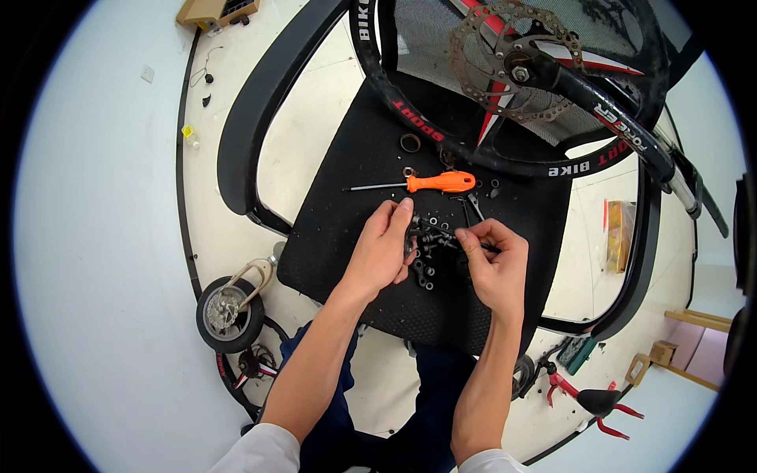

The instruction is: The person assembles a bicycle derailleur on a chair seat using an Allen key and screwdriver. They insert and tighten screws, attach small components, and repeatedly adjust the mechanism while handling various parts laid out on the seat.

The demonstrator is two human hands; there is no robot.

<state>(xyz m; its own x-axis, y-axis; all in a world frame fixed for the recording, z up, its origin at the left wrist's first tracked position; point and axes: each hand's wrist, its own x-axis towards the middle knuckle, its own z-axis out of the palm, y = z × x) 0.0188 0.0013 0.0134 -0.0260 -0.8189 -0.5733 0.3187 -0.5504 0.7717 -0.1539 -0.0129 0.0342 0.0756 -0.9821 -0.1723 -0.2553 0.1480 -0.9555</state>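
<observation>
Over the seat of a black chair, my left hand is closed round a small dark metal part, mostly hidden by the fingers. My right hand pinches a thin black rod between thumb and forefinger, its left end reaching the part in my left hand. Whether the two touch I cannot tell. Below and between my hands lie several loose bolts, nuts and washers. Just beyond my fingers rests a screwdriver with an orange handle, its shaft pointing left.
A bicycle wheel with a rusty brake disc and black fork lies across the chair's far side. Armrests flank the seat. A small wheel stands on the floor at left; red bike parts lie at lower right.
</observation>
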